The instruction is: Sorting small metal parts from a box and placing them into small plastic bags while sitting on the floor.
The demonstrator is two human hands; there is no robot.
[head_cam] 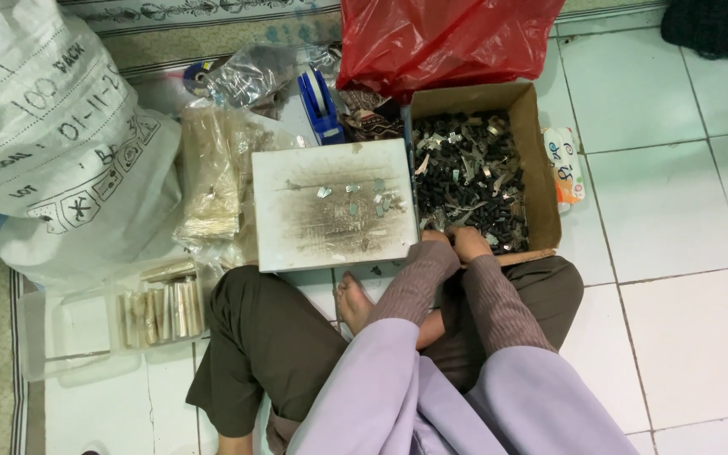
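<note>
Person's sitting cross-legged on the pale tiled floor [676, 337], lilac cloth draped over the lap. Both hands meet at the near edge of the brown cardboard box [543, 160] full of small black and silver metal bits [473, 173]. The left hand [436, 244] is mostly hidden by its striped sleeve, so I can't tell what its fingers are doing. The right hand [471, 242] has its fingers curled together, tips down in the parts. Just left of the box sits a scorched white square board [330, 206] with a few silver pieces. Further back: a red plastic bag [440, 38] and a blue tape dispenser [320, 105].
</note>
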